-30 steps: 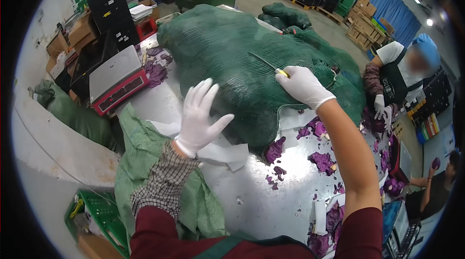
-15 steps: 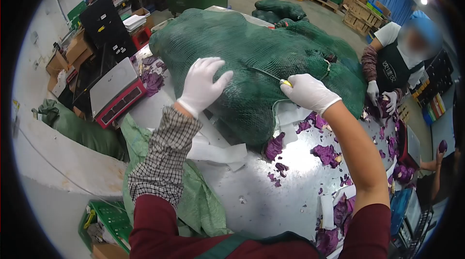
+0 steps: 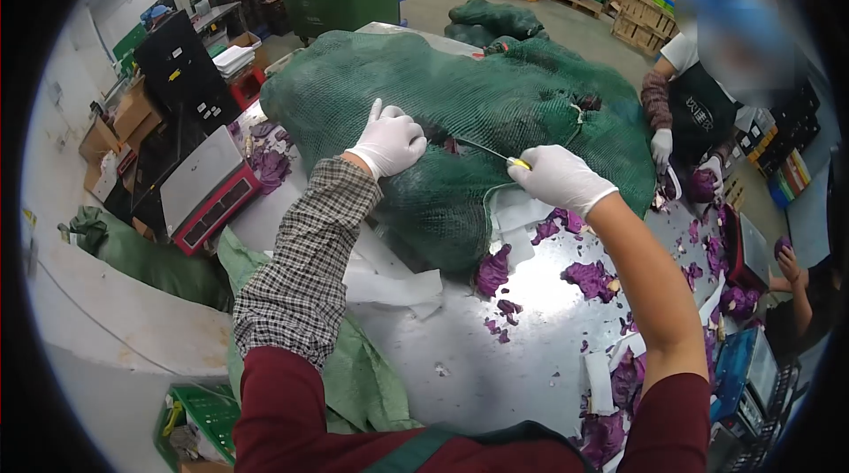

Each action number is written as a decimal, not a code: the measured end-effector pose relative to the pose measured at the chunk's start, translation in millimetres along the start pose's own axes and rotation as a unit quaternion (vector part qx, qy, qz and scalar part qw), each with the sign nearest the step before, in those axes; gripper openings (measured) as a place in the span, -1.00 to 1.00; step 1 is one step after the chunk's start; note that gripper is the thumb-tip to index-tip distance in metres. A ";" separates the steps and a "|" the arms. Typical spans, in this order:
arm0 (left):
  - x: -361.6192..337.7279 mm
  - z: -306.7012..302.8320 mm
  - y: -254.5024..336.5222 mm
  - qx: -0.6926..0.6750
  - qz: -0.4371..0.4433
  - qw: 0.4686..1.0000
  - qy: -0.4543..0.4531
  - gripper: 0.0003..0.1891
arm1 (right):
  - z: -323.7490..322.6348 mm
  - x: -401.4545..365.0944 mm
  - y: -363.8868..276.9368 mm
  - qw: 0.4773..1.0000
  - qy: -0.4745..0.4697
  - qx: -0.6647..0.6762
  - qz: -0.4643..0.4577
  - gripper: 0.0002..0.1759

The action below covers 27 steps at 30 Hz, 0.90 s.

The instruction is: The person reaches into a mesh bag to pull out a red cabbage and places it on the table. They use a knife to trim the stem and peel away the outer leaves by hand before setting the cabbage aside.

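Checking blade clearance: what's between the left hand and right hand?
Head view: the knife blade, jutting from the right hand, and a stretch of green net sack.

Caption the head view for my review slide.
Gloved left hand on a green mesh sack, right hand holding a knife at it, purple leaves scattered nearby.
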<state>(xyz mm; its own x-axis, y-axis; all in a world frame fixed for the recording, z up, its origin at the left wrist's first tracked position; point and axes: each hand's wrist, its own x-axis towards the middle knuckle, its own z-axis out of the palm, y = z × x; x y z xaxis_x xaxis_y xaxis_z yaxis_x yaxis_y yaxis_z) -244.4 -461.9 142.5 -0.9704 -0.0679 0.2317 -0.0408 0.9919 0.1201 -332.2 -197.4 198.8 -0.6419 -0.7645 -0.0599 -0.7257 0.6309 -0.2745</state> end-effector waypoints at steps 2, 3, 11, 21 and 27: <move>2.3 1.3 5.7 0.006 0.034 0.999 0.022 -0.67 | 3.5 -6.1 12.6 1.000 -0.022 -0.012 0.005 -0.53; 4.4 2.9 10.9 0.006 0.051 0.998 0.034 -0.66 | 3.9 -9.0 14.7 0.999 -0.030 -0.013 0.016 -0.53; 19.4 32.1 53.4 0.093 0.080 0.992 -0.040 -0.72 | 31.2 -25.6 22.3 0.997 -0.053 0.046 0.036 -0.50; -4.7 18.4 56.9 0.039 0.139 0.989 -0.015 -0.76 | 68.7 -62.4 41.1 0.985 0.001 0.170 -0.007 -0.54; -39.1 -0.8 74.9 0.103 0.147 0.983 -0.030 -0.72 | 73.4 -75.1 29.0 0.938 -0.038 0.325 0.118 -0.53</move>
<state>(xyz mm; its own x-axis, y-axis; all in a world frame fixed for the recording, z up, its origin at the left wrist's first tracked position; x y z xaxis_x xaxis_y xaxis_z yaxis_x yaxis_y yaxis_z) -209.4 -385.1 143.2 -0.9596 0.2253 0.1686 0.2024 0.9689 -0.1424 -286.9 -131.4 124.9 -0.7284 -0.6366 -0.2534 -0.2465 0.5886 -0.7699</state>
